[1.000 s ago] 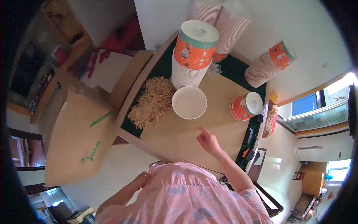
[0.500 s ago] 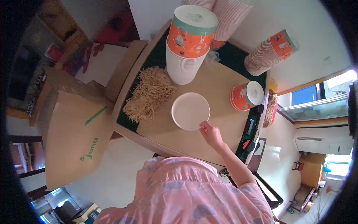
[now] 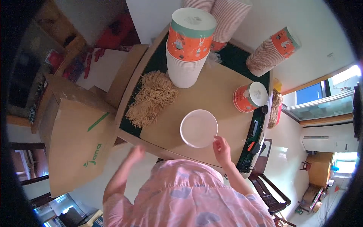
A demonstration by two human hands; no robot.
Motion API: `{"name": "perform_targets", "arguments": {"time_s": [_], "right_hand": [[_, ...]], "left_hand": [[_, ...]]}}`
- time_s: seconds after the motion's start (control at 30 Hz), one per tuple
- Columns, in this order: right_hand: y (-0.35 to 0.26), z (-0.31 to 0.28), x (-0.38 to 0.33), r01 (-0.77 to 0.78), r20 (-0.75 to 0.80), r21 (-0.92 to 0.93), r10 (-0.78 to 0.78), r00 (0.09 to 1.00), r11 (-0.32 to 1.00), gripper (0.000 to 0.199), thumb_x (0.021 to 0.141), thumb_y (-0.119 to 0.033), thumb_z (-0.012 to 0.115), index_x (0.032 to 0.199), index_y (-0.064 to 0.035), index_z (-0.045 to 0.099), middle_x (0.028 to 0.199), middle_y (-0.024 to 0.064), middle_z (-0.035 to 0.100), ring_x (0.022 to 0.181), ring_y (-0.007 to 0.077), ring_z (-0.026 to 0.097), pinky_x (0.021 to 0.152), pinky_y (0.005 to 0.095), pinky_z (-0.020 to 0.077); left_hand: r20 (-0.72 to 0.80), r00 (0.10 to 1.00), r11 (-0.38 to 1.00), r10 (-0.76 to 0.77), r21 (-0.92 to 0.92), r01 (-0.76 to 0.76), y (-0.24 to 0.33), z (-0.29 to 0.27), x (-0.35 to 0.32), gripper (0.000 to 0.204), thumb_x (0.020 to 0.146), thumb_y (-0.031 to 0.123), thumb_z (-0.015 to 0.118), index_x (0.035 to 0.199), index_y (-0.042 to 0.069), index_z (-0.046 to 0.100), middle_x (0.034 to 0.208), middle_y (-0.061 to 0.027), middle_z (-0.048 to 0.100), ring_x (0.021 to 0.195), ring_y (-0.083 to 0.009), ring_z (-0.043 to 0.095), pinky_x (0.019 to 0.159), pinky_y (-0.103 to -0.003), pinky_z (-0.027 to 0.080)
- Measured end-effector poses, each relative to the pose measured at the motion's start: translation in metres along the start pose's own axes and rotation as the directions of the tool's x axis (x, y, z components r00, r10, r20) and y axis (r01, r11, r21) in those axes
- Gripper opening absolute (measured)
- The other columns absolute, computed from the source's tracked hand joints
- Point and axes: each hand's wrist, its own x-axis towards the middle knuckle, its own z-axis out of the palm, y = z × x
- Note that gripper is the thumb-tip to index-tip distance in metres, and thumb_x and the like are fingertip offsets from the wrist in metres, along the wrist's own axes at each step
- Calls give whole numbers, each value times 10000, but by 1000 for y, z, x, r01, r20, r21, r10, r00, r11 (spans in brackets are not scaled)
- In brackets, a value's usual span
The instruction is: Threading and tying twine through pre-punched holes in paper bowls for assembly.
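A white empty paper bowl (image 3: 199,128) stands on the brown board (image 3: 219,94) of the table. My right hand (image 3: 222,147) touches its near right rim with the fingertips. My left hand (image 3: 136,152) hangs blurred below the table's near left edge, holding nothing that I can see. A heap of dry noodle nests (image 3: 151,99) lies at the board's left side. A tall stack of orange and white paper bowls (image 3: 188,45) stands behind the white bowl.
A lidded orange cup (image 3: 249,97) stands at the right. A tilted stack of cups (image 3: 270,53) and pink stacks (image 3: 223,17) sit at the back. An open cardboard box (image 3: 77,136) is on the left. Cables and a small device (image 3: 252,145) lie by the table's right edge.
The white bowl has slid toward me with my right hand following at its rim. My left arm has swung up from beside my body toward the table's near left edge.
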Motion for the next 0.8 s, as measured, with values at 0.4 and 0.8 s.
{"name": "perform_targets", "arguments": {"time_s": [0.4,0.8], "right_hand": [[8,-27,-11,-101,-181,127,123,976,987,222,840,-117,635,692,-4,514,564,35,481,521,70,415,464,245,360],[-9,-19,-17,-76,-107,162,94,990,984,195,832,-127,648,722,-3,545,586,43,515,531,81,465,491,239,394]], "left_hand": [[-491,821,938,-292,-317,143,146,-108,147,350,742,368,661,776,20,654,733,-126,650,657,-255,620,633,-361,469],[-455,800,788,-390,-614,35,73,-100,186,260,793,255,628,828,-1,594,757,-126,639,671,-239,621,608,-362,473]]}}
